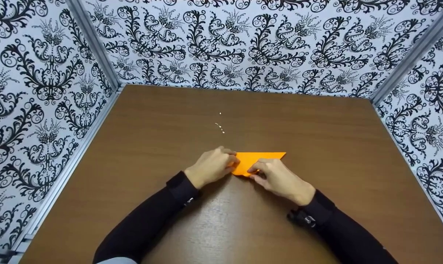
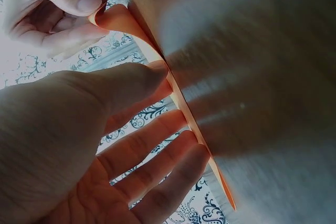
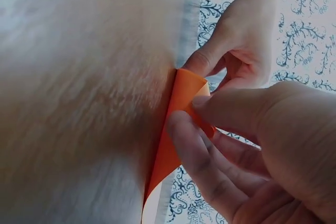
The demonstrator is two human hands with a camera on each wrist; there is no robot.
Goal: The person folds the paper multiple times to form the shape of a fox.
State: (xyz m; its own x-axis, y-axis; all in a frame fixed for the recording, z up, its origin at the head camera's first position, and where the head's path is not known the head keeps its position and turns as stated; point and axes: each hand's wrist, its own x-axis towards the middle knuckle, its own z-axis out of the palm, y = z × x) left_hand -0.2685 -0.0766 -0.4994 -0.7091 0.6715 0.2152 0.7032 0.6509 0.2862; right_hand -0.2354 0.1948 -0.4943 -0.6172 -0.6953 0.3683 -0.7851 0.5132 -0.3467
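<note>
A folded orange sheet of paper (image 1: 256, 157) lies on the table in front of the person, its right end running to a sharp point. At its left end rests the left hand (image 1: 211, 165), the fairly straight fingers (image 2: 181, 169) touching the paper along its length. The right hand (image 1: 281, 181) pinches the near edge between thumb and forefinger. In the right wrist view the paper (image 3: 184, 93) curls up where that hand holds it. A raised, bent flap (image 2: 123, 19) shows by the right hand in the left wrist view.
A brown wooden table (image 1: 151, 121) spreads around the hands. Small white specks (image 1: 220, 127) lie on it beyond the paper. Patterned black-and-white panels (image 1: 225, 44) close it in at the back and both sides, with metal posts (image 1: 96, 40) at the corners.
</note>
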